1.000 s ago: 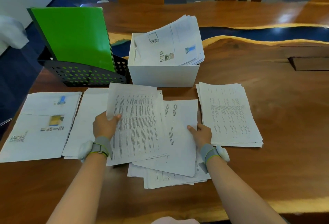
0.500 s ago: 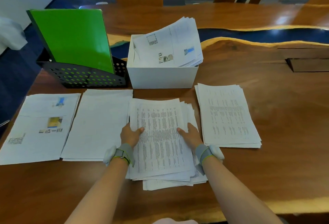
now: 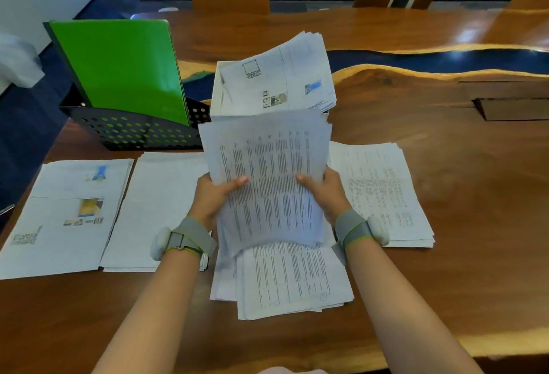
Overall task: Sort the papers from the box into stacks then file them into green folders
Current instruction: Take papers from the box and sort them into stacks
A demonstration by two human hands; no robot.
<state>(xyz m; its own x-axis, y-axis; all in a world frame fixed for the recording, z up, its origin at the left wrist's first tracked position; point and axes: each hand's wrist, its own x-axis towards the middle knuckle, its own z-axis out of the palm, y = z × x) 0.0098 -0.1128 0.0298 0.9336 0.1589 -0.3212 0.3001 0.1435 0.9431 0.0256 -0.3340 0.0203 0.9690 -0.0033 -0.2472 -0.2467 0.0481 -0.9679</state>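
Note:
A sheaf of printed sheets (image 3: 267, 177) is lifted upright above the table. My left hand (image 3: 212, 196) grips its left edge and my right hand (image 3: 326, 195) grips its right edge, thumbs on the front. Below it a loose pile of similar sheets (image 3: 291, 281) lies flat. A white box (image 3: 218, 97) behind holds more papers (image 3: 279, 76) sticking out. Green folders (image 3: 118, 67) stand in a black perforated holder (image 3: 133, 132) at the left.
Three flat stacks lie on the wooden table (image 3: 475, 225): one with pictures (image 3: 62, 216) at far left, a plain stack (image 3: 160, 204) beside it, and a text stack (image 3: 383, 192) at the right. A recessed slot (image 3: 511, 109) sits at the right.
Both hands gathered the spread sheets into one bundle, then raised part of it upright off the table, leaving a lower pile behind.

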